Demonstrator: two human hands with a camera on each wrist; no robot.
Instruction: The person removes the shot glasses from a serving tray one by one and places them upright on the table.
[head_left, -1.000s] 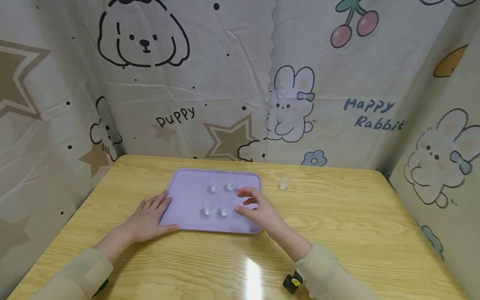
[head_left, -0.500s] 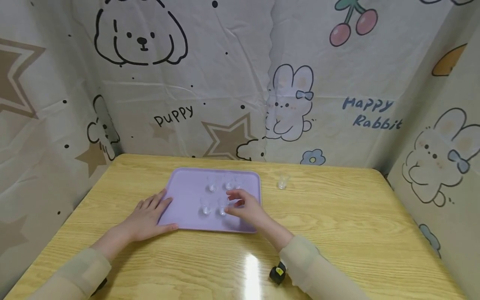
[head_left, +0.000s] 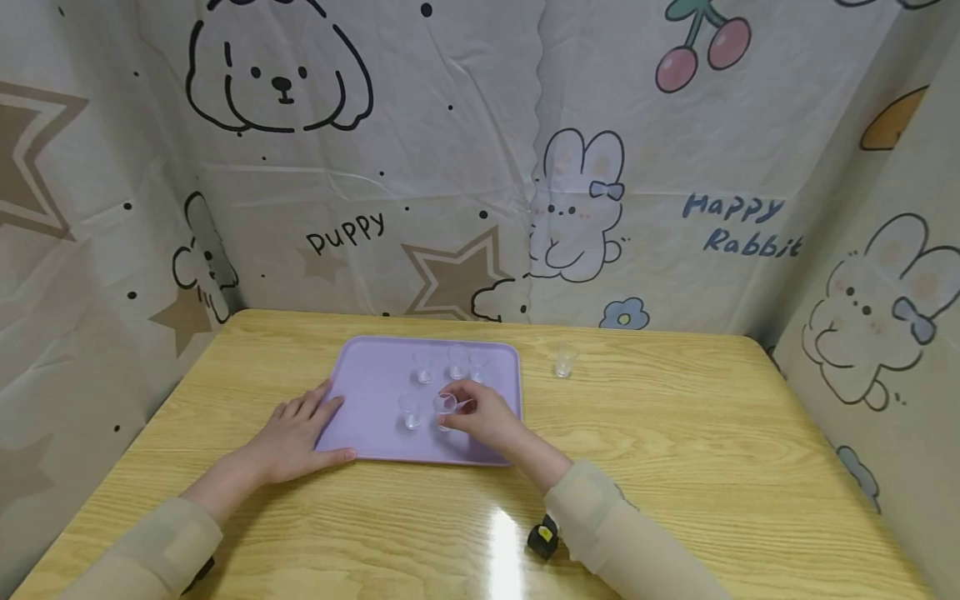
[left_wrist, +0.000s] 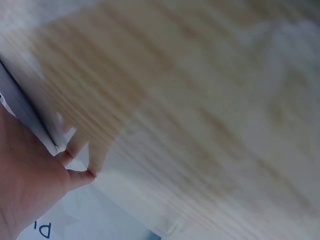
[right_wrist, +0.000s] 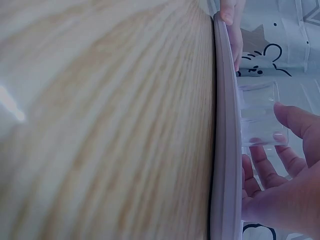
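Note:
A purple tray (head_left: 367, 400) lies on the table with several small clear plastic cups on it. My left hand (head_left: 292, 437) rests at the tray's left edge, fingers spread on the rim and thumb at the front corner. My right hand (head_left: 483, 417) pinches a clear cup (head_left: 444, 405) in the front row, thumb on the near side. In the right wrist view that cup (right_wrist: 272, 132) stands between thumb and fingers, close over the tray. Left of it is another clear cup (head_left: 410, 414). Behind them are cups at the back left (head_left: 423, 368), middle (head_left: 457, 363) and right (head_left: 477, 369).
One more clear cup (head_left: 564, 364) stands on the wooden table (head_left: 675, 450), right of the tray. A printed curtain (head_left: 465, 167) hangs behind the table and at both sides. A black wrist camera (head_left: 543, 537) sits under the right sleeve.
My right hand has moved left from the tray's right side to the front-row cup, its fingers closing on it. My left hand has stayed on the tray edge.

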